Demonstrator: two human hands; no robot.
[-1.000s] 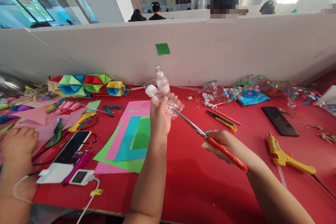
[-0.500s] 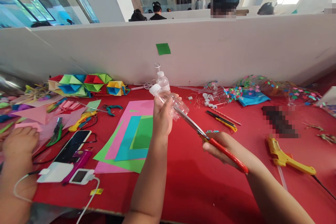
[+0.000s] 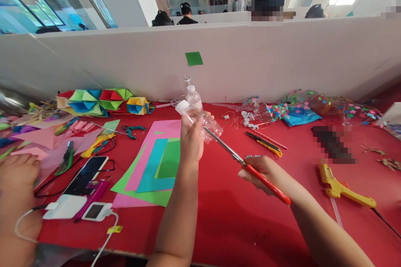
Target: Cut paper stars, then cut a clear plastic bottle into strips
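- Left hand (image 3: 191, 138) is closed around a clear plastic bottle (image 3: 200, 120), holding it in the air above the red table (image 3: 238, 217); the bottle lies tilted, its white cap (image 3: 181, 107) pointing up and to the left.
- Right hand (image 3: 261, 174) grips the red-handled scissors (image 3: 247, 167); the metal blades (image 3: 221, 142) reach up and left to meet the bottle's lower end, just beside the left fingers (image 3: 205, 117).
- Whether the blades are parted or shut at the bottle cannot be told.
- Risk, as a judgement: smooth, curved plastic gives blades little purchase, so a hard push could make them skid toward the left fingers that lie so near the contact.
- Risk: a thin empty bottle may buckle under the squeeze, twisting in the grasp and sending the cut off line.
- Risk: the bottle is held unsupported in the air, so a jerk could knock it down onto the coloured paper sheets (image 3: 156, 162) below.
- Surroundings: a second capped bottle (image 3: 193, 96) stands behind; a yellow glue gun (image 3: 340, 186) lies to the right; another person's hand (image 3: 15, 175) rests at the far left edge.
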